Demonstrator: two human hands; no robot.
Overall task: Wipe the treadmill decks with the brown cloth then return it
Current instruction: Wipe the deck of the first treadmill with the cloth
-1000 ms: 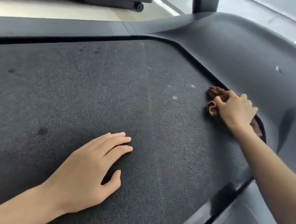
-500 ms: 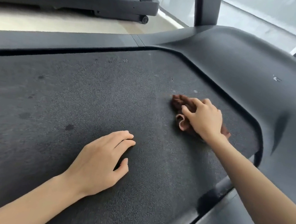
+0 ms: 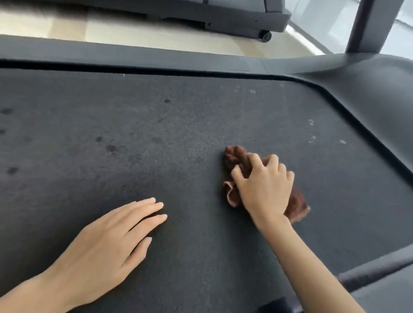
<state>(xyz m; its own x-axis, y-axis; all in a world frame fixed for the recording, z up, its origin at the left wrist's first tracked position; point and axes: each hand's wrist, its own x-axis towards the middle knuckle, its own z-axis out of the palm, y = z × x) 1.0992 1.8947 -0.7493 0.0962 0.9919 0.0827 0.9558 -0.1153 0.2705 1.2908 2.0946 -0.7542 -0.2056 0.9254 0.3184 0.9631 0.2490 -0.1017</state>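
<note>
Right hand presses curled fingers onto the bunched brown cloth right of frame centre on the treadmill deck; unwiped deck stretches leftward. Left hand, lower left, rests flat, released, holding nothing.

The right hand grips a bunched brown cloth on the dark treadmill belt, while the left hand rests flat nearby on the belt.

One head-worn wide-angle view looks forward and down, close over the treadmill deck
</note>
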